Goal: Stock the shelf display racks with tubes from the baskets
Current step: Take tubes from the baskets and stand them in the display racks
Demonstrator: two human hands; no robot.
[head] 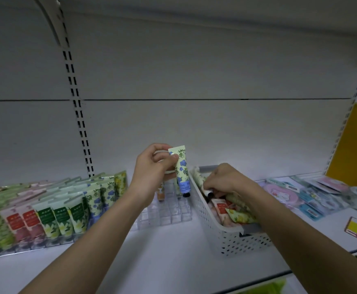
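head view | worn on head | faces forward-down at shelf (173, 262) | close, arm's reach

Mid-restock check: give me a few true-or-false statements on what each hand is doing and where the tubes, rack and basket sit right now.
1. The left hand holds a blue-flowered tube cap down over the clear rack. True.
2. The right hand rests flat on the shelf. False: it reaches into the white basket among the tubes.
3. The clear rack is nearly full. False: most of its slots are empty.
4. The basket stands to the right of the clear rack. True.
5. The filled rack of tubes stands at the left. True.
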